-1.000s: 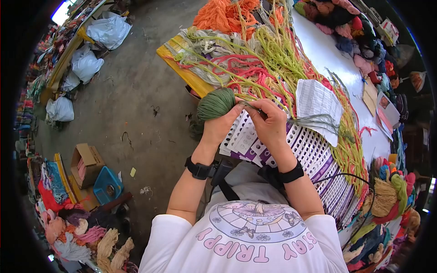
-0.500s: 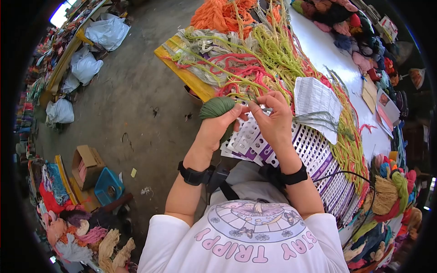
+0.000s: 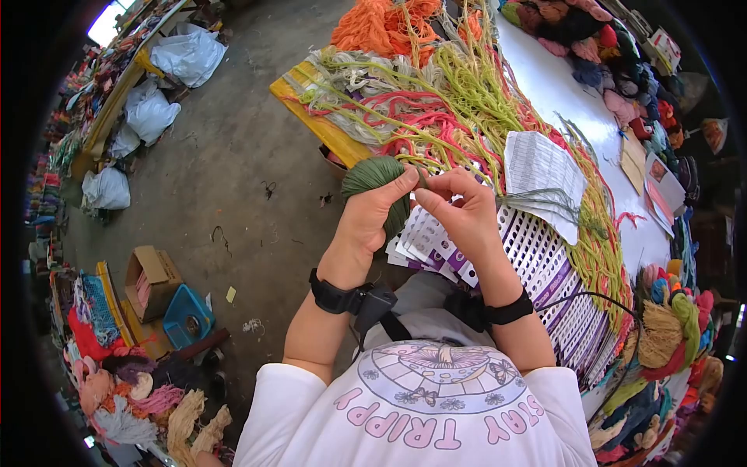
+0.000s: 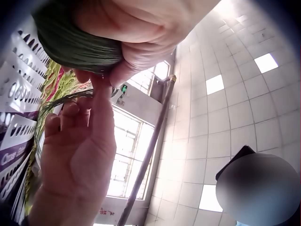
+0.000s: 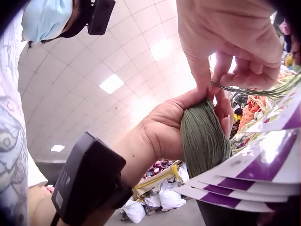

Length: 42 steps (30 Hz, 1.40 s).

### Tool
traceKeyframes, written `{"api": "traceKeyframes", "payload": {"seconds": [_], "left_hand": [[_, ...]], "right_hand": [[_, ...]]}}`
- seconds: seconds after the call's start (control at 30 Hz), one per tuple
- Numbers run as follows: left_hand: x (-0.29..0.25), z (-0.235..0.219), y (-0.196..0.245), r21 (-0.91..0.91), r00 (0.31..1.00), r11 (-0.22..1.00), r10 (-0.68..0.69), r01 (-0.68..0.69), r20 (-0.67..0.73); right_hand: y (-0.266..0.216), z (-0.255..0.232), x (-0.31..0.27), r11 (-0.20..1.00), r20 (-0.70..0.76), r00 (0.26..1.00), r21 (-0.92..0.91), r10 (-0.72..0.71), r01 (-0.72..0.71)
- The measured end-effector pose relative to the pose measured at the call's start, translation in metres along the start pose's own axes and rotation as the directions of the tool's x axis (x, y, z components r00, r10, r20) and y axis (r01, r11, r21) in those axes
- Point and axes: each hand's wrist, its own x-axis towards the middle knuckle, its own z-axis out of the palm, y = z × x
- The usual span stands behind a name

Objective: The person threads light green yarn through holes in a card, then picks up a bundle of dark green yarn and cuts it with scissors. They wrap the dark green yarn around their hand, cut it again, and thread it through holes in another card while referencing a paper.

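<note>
A thick skein of dark green yarn (image 3: 372, 177) is wrapped round my left hand (image 3: 369, 218), with the thumb lying along its top. My right hand (image 3: 471, 216) pinches thin green strands (image 5: 263, 91) between thumb and forefinger, right at the left thumb tip. From those fingers the strands run back over a printed sheet (image 3: 541, 165) lying on the table. Below the hands, white and purple cards with punched holes (image 3: 428, 233) are fanned out. The right wrist view shows the skein (image 5: 203, 136) hanging from the left hand close beside the card edges.
Tangled lime, pink and grey yarn (image 3: 467, 101) covers much of the table, with an orange heap (image 3: 381, 27) at its far end. A yellow edge board (image 3: 315, 117) borders the left. Dark cable (image 3: 599, 300) curves near the right arm. On the floor stand a carton (image 3: 148, 280) and blue basket (image 3: 187, 315).
Half a second ago the right fingers were raised slightly away from the left thumb; now they are back against it, pinching the strands. The left hand still holds the skein, turned slightly.
</note>
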Motion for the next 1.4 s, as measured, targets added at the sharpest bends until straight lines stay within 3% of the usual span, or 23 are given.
{"api": "traceKeyframes", "payload": {"seconds": [0.3,0.5,0.53,0.57,0.6,0.63,0.67,0.7,0.73,0.77,0.83,0.87,0.9,0.93,0.97,1.03,1.07,1.13,1.2,1.23,1.27,1.3,1.4], "left_hand": [[-0.001,-0.002,-0.005,0.08,0.994,0.995,0.061,-0.053,-0.091],[0.004,-0.022,0.006,-0.05,0.996,0.999,0.016,-0.012,0.089],[0.014,-0.051,0.008,-0.188,0.988,0.982,0.008,0.022,0.156],[0.002,-0.049,0.03,-0.172,1.0,0.985,0.025,-0.022,0.012],[0.006,-0.082,0.04,-0.573,0.956,0.815,0.09,0.09,0.278],[0.002,-0.108,0.053,-0.594,0.987,0.796,0.16,-0.114,0.025],[-0.002,-0.147,0.066,-0.79,0.971,0.612,0.207,-0.035,0.118],[-0.017,-0.169,0.08,-0.802,0.975,0.591,0.216,-0.082,0.059],[-0.027,-0.211,0.091,-0.756,0.961,0.627,0.278,-0.186,-0.006],[-0.042,-0.241,0.106,-0.664,0.944,0.682,0.306,-0.307,-0.123],[-0.073,-0.299,0.141,-0.679,0.962,0.681,0.201,-0.273,-0.185],[-0.089,-0.306,0.156,-0.643,0.915,0.655,0.23,-0.397,-0.331],[-0.103,-0.371,0.174,-0.251,0.771,0.807,0.344,-0.534,-0.536],[-0.121,-0.41,0.194,-0.326,0.782,0.759,0.365,-0.564,-0.505],[-0.131,-0.394,0.199,-0.105,0.648,0.745,0.491,-0.658,-0.582],[-0.139,-0.365,0.207,-0.263,0.607,0.599,0.492,-0.756,-0.624],[-0.133,-0.336,0.2,-0.43,0.697,0.553,0.5,-0.714,-0.515],[-0.101,-0.284,0.164,-0.578,0.767,0.525,0.551,-0.625,-0.329],[-0.067,-0.228,0.112,-0.538,0.815,0.651,0.565,-0.536,-0.127],[-0.052,-0.203,0.087,-0.622,0.864,0.661,0.501,-0.42,-0.051],[-0.04,-0.176,0.067,-0.588,0.869,0.711,0.495,-0.385,0.029],[-0.029,-0.152,0.05,-0.55,0.868,0.756,0.485,-0.356,0.105],[0.006,-0.11,0.017,-0.507,0.911,0.86,0.25,-0.053,0.329]], "right_hand": [[0.0,-0.003,0.0,0.926,0.034,0.979,0.319,0.2,-0.2],[0.014,-0.015,0.007,0.991,-0.178,0.982,0.105,-0.058,0.077],[0.007,-0.032,0.008,0.969,-0.187,0.982,0.24,-0.014,0.06],[-0.002,-0.06,0.009,0.928,-0.192,0.981,0.37,0.033,0.042],[-0.007,-0.096,0.009,0.792,-0.237,0.961,0.609,0.141,0.034],[0.024,-0.174,0.013,0.488,0.034,0.989,0.872,-0.141,0.04],[0.003,-0.227,0.005,0.115,-0.075,0.995,0.991,0.073,0.066],[-0.026,-0.266,-0.011,-0.164,-0.04,0.992,0.985,0.119,0.06],[-0.012,-0.349,-0.034,-0.08,-0.141,0.982,0.985,0.123,0.152],[-0.012,-0.412,-0.056,0.027,-0.427,0.891,0.903,0.154,0.428],[-0.022,-0.496,-0.102,0.556,-0.846,0.519,0.491,0.121,0.671],[-0.029,-0.519,-0.121,0.8,-0.962,0.273,0.185,0.028,0.571],[-0.037,-0.529,-0.136,0.907,-0.991,0.111,-0.024,-0.077,0.42],[-0.043,-0.531,-0.14,0.939,-0.984,0.071,-0.136,-0.166,0.317],[-0.051,-0.526,-0.139,0.948,-0.968,0.037,-0.236,-0.25,0.215],[-0.064,-0.497,-0.119,0.926,-0.92,0.134,-0.351,-0.368,0.137],[-0.068,-0.471,-0.102,0.912,-0.883,0.229,-0.386,-0.409,0.139],[-0.055,-0.393,-0.057,0.939,-0.756,0.557,-0.271,-0.344,0.212],[-0.013,-0.266,-0.011,0.978,-0.416,0.888,-0.017,-0.197,0.209],[0.008,-0.202,0.011,0.989,-0.209,0.972,0.077,-0.106,0.124],[-0.015,-0.135,0.022,0.929,-0.004,0.98,0.321,0.197,-0.185],[-0.008,-0.088,0.024,0.919,0.017,0.964,0.3,0.264,-0.257],[0.023,-0.033,0.03,0.812,0.455,0.868,0.42,0.198,-0.405]]}}
